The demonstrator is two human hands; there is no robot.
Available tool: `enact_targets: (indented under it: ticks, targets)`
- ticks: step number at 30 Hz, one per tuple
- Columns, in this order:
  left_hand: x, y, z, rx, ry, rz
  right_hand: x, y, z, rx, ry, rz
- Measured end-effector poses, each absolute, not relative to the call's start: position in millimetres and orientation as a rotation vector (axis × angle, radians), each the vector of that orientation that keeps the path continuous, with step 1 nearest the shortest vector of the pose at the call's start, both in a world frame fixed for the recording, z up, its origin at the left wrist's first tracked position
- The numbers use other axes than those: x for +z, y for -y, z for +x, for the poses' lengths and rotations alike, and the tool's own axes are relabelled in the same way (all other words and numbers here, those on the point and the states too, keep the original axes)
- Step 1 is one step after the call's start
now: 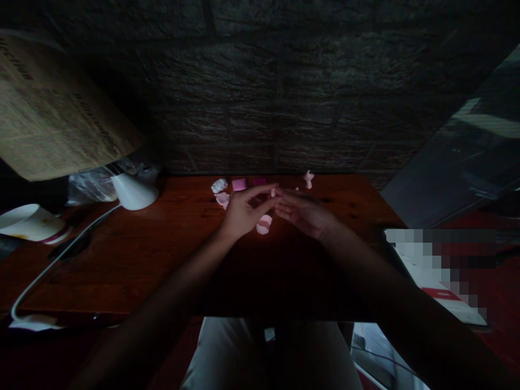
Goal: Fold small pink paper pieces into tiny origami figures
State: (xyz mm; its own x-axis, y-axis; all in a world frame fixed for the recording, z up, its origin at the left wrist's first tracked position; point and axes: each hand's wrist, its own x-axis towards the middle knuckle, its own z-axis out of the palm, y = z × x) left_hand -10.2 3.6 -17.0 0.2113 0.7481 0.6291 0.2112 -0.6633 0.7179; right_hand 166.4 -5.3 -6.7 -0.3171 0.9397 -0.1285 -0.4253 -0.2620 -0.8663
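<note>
My left hand and my right hand meet over the middle of the wooden table. At their fingertips is a small pale pink lump, which looks like modelling clay. My left thumb and forefinger curve round to it, and my right fingers close on it from the other side. Under the hands lies a pink cup-like piece. Behind my left hand are a ragged pink piece, a white lump, a pink block and a darker magenta block. Another pink shape stands farther right.
On the table's left stand a white lamp base with a cable, a paper cup on its side and a plastic bag. Newspaper-print paper hangs above. A stone-patterned wall rises behind.
</note>
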Motion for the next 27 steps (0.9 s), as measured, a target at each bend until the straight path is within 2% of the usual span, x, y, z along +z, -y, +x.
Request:
enact_targets:
  ticks: [15,21,27]
  targets:
    - [-11,-8,-16,1.524,-0.861,1.988,-8,5,169,1.890,0.977,-0.828]
    - [-3,-13,-24,1.625,-0.913,1.814,0,21,152,1.866,1.052,-0.829]
    - [-3,-9,-24,1.429,-0.844,1.850,3,23,144,1.940,0.869,-0.822]
